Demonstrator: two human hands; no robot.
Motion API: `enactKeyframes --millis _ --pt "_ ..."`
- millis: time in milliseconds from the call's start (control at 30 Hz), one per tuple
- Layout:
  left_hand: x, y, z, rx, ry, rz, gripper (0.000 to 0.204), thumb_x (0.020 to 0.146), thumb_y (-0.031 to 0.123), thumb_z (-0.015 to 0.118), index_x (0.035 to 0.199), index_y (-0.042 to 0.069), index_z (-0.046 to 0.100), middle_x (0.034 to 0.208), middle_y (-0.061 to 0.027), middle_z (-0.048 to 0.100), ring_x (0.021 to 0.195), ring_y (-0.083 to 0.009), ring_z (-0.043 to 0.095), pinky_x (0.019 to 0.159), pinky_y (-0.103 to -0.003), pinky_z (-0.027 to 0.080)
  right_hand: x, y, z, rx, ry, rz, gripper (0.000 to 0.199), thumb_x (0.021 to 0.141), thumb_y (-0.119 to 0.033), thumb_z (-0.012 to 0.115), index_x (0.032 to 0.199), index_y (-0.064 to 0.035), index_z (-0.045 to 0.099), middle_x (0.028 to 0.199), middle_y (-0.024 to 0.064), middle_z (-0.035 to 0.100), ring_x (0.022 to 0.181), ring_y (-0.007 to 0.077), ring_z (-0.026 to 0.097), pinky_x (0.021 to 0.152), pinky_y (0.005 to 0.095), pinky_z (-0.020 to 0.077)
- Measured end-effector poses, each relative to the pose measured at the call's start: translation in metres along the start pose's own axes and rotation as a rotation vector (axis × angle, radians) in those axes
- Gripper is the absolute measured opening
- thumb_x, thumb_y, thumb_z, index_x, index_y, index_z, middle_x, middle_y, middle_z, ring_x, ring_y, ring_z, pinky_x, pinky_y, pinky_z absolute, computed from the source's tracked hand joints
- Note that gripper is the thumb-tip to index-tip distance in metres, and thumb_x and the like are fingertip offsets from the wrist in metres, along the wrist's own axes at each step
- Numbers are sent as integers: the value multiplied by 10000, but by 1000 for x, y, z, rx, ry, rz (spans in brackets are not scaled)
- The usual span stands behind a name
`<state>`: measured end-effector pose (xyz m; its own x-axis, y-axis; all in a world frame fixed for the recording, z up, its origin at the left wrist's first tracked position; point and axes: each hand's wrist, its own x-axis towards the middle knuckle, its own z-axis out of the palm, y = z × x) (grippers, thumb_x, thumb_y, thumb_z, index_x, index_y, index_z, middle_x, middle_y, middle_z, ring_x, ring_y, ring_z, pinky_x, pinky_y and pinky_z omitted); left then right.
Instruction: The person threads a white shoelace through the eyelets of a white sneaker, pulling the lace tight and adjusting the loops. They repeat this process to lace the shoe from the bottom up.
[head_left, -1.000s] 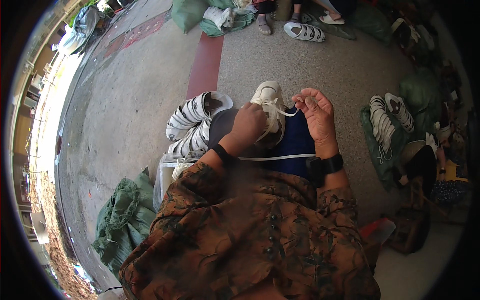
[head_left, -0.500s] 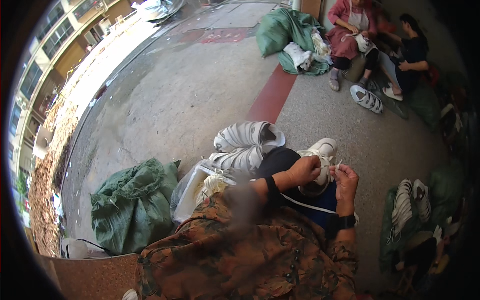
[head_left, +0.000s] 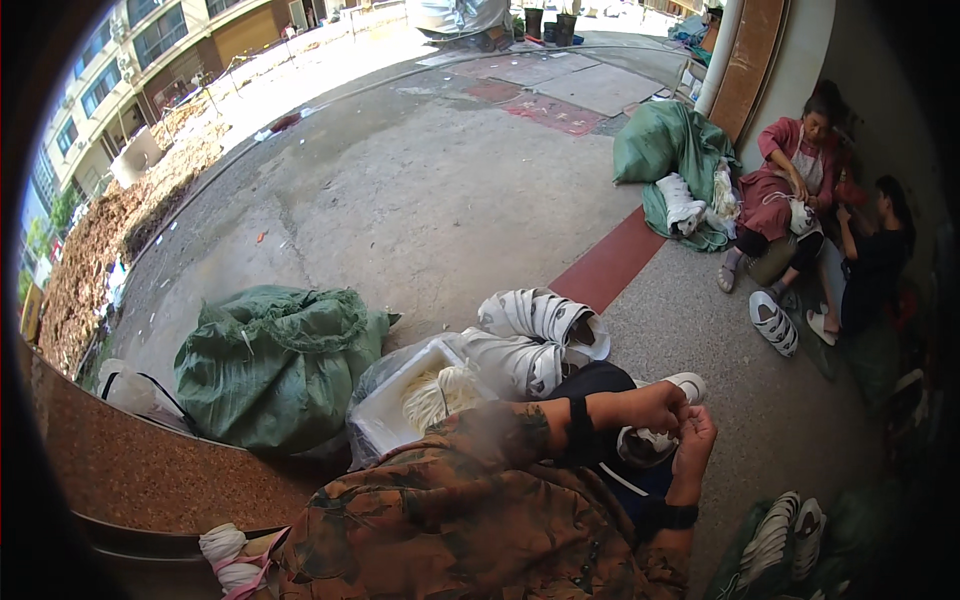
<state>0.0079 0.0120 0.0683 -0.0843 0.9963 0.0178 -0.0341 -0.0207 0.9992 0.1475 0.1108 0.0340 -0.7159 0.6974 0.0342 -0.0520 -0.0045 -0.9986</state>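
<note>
A white shoe (head_left: 645, 446) rests on my lap over dark blue cloth, its toe pointing away. My left hand (head_left: 662, 404) is closed above it, fingers pinched on the shoelace. Close against it, my right hand (head_left: 696, 436) is also pinched, its fingertips meeting the left ones. Between the fingers the lace is mostly hidden. A loose length of white shoelace (head_left: 624, 480) runs across the dark cloth below the shoe. Both hands partly cover the shoe.
Beside my left arm stands a white foam box (head_left: 385, 405) of pale laces (head_left: 440, 395), with stacked white shoes (head_left: 530, 335) beyond. A green sack (head_left: 275, 365) lies further left. More shoes (head_left: 772, 540) sit at lower right. Two people (head_left: 800, 170) work at far right.
The whole view has swung, so the surroundings appear lower and further right. My hands have drawn together from slightly apart above the shoe.
</note>
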Motion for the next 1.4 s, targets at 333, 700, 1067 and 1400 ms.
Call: enactKeyframes --millis 333,700,1067,1400 --pt "6 -5 0 132 178 116 90 671 0 651 754 13 620 692 -19 615 657 -107 569 614 -273 467 -10 -14 -2 -114 -39 -49 54 861 -12 531 813 -27 551 652 30 569 551 80 515 505 205 382" --pt "11 -33 17 -515 155 -171 39 805 11 658 810 -7 624 721 -45 630 611 -100 598 571 -212 499 -20 -15 -9 -62 13 7 64 829 9 534 792 -11 582 657 31 581 557 80 518 522 210 397" --pt "7 -28 7 -155 164 -80 155 804 22 643 943 -47 639 783 -38 635 651 -75 571 591 -203 461 -17 -3 -9 -109 -81 60 106 824 14 525 739 -21 578 609 17 578 520 49 471 486 200 366" --pt "11 -32 12 -24 132 -12 22 759 11 648 761 14 669 697 13 622 667 -50 536 639 -229 469 -20 -1 -18 -174 -145 162 76 807 -6 532 755 -5 587 633 61 613 533 77 521 512 210 392"
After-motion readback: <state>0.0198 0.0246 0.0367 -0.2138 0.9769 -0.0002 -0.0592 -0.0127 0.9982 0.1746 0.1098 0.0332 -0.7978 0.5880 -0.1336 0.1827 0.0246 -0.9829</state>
